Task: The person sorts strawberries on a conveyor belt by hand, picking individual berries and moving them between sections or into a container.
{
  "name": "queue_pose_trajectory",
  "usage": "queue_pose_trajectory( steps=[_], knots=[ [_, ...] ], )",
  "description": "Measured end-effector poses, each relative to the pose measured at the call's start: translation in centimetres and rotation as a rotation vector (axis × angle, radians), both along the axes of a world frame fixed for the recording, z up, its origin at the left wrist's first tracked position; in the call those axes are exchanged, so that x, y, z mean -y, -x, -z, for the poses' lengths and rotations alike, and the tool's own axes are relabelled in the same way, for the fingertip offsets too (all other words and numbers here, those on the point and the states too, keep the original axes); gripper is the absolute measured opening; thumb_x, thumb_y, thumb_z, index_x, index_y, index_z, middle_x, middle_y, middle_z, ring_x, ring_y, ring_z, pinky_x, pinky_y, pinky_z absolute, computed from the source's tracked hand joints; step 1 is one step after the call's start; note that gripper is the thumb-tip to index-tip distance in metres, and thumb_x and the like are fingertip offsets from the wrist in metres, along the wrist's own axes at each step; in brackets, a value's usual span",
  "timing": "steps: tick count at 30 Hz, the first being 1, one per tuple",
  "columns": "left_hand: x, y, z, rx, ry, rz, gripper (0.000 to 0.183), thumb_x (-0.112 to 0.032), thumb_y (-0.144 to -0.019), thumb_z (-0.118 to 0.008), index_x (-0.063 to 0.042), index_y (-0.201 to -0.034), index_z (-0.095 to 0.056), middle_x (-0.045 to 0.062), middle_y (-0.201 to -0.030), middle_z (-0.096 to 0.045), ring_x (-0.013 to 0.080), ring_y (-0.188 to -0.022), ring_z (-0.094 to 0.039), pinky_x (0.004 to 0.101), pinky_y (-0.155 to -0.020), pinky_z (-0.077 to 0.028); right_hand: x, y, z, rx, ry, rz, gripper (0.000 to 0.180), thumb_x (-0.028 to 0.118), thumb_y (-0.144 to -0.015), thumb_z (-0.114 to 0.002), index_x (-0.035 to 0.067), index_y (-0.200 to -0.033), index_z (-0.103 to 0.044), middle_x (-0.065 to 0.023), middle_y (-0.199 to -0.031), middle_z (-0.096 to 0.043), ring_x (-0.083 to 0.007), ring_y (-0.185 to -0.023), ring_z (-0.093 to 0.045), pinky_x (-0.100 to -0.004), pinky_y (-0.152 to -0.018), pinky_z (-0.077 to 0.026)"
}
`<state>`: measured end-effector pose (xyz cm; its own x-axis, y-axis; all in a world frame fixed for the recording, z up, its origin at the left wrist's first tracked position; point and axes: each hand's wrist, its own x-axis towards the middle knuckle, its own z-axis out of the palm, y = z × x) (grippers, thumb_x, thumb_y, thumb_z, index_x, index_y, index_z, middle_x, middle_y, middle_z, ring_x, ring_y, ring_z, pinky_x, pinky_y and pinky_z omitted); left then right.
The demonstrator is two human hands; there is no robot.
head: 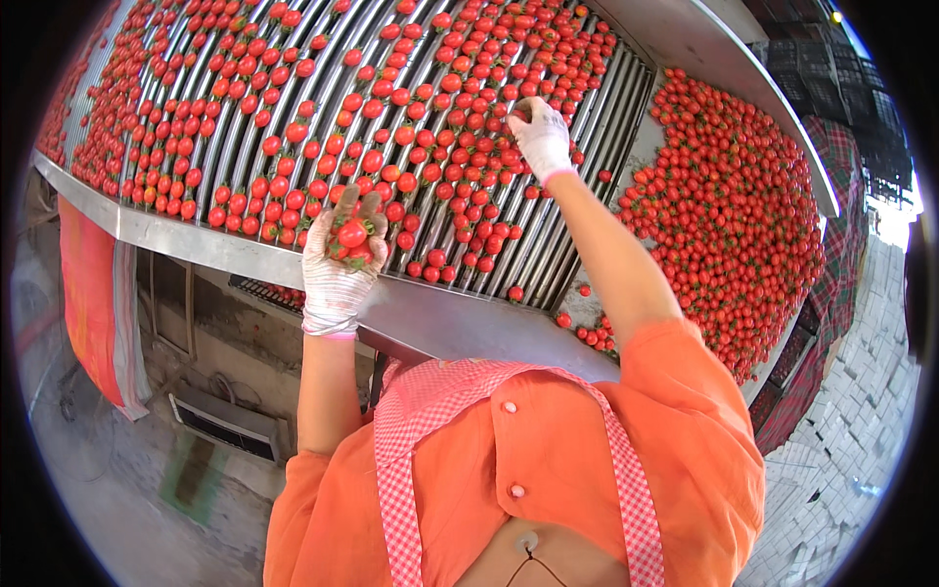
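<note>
My left hand (pixel 345 253), in a pale glove with soiled fingers, is palm up over the near edge of a metal roller conveyor (pixel 506 275). Its fingers curl around several small red tomatoes (pixel 353 233) with green stems. Farther right, my right hand (pixel 541 136), gloved too, is over the rollers with its fingertips bent down at a red tomato (pixel 522 115); whether it grips that one is hard to tell. Many cherry tomatoes (pixel 469 158) lie across the rollers around both hands.
A dense heap of cherry tomatoes (pixel 726 213) lies on a metal tray right of the rollers. The conveyor's metal rim (pixel 213 246) runs along the near side. Red and striped sheeting (pixel 88 293) hangs at the left. Dark crates (pixel 799 81) stand at the upper right.
</note>
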<state>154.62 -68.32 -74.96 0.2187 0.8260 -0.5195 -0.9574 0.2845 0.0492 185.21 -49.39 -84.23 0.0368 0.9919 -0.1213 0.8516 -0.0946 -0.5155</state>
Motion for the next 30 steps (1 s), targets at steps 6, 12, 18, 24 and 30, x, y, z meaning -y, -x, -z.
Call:
queue_pose_trajectory(
  steps=[6,12,18,24,30],
  knots=[
    [-0.3,-1.7,0.2,-0.003,-0.102,0.165,0.057,-0.040,-0.099,-0.057,-0.012,-0.147,-0.046,0.019,-0.139,-0.055,0.0236,-0.103,-0.064,0.0338,-0.078,-0.058,9.2,8.6,-9.0,-0.830,-0.076,-0.208,0.025,0.015,-0.087,-0.072,0.002,-0.108,-0.068,-0.0139,-0.099,-0.071,-0.0243,-0.096,-0.067,-0.0357,-0.090,-0.053],
    [0.5,-0.6,0.5,0.214,-0.142,0.056,0.042,-0.036,-0.096,-0.062,-0.013,-0.132,-0.060,0.014,-0.126,-0.061,0.0238,-0.099,-0.064,0.0309,-0.069,-0.053,11.2,10.7,-12.1,-0.714,-0.299,-0.647,0.024,0.010,-0.087,-0.067,0.006,-0.111,-0.069,-0.0147,-0.117,-0.068,-0.0307,-0.107,-0.065,-0.0389,-0.096,-0.051],
    [5.4,7.5,1.2,0.209,-0.441,-0.201,0.036,-0.029,-0.093,-0.067,-0.016,-0.127,-0.066,0.011,-0.140,-0.054,0.0212,-0.100,-0.059,0.0294,-0.068,-0.054,11.8,6.6,-2.3,-0.177,-0.380,-0.375,0.050,0.021,-0.085,-0.070,0.005,-0.129,-0.057,-0.0214,-0.138,-0.053,-0.0384,-0.124,-0.053,-0.0467,-0.104,-0.044],
    [16.1,13.0,9.6,0.196,-0.187,-0.467,0.039,-0.032,-0.094,-0.063,-0.016,-0.130,-0.064,0.013,-0.143,-0.053,0.0270,-0.116,-0.058,0.0368,-0.084,-0.057,23.0,-0.5,3.6,0.140,-0.180,-0.738,0.074,0.026,-0.075,-0.075,0.012,-0.142,-0.046,-0.0186,-0.147,-0.039,-0.0422,-0.134,-0.038,-0.0541,-0.113,-0.031],
    [22.3,16.9,21.3,0.040,0.447,-0.688,0.047,-0.033,-0.088,-0.069,-0.004,-0.123,-0.060,0.015,-0.124,-0.062,0.0308,-0.104,-0.063,0.0387,-0.078,-0.060,27.5,-8.7,4.4,0.215,-0.128,-0.592,0.066,0.022,-0.074,-0.074,0.013,-0.136,-0.053,-0.0228,-0.145,-0.041,-0.0436,-0.133,-0.041,-0.0561,-0.111,-0.034]
  ],
)
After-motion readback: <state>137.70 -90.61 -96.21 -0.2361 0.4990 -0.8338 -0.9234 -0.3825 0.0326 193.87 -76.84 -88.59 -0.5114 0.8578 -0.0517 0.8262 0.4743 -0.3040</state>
